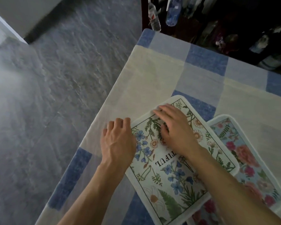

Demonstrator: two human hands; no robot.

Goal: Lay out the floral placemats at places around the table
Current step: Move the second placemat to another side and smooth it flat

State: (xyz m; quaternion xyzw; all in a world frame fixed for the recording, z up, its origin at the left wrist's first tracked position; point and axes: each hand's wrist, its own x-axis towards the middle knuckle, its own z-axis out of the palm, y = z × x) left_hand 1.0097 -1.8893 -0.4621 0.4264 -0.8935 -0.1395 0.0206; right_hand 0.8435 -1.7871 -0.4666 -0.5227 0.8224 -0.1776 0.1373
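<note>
The floor, grey and stone-patterned, fills the left half of the view. The table occupies the right half under a cream cloth with blue and pale checks. Beyond its far edge stands dark furniture with plastic bottles; detail there is blurred.

Two floral placemats lie near the table's near-left corner. The top placemat has a white border, a black frame line and blue and green wildflowers with printed lettering. It lies skewed to the table edge and overlaps the second placemat, which shows pink and red flowers on pale blue and projects from beneath on the right side.

The right hand rests palm-down on the far part of the top placemat, fingers spread flat and clamped on nothing. The left hand sits at the placemat's left edge, fingers curled over the rim; whether this grip has closed on the edge cannot be determined.

Step in hand, as judged: separating or positioning the top placemat at this corner place. Most of the task appears to remain, since both mats are stacked in one spot.

The next move calls for squaring the top placemat parallel to the table edge, then freeing the second placemat for another place.
</note>
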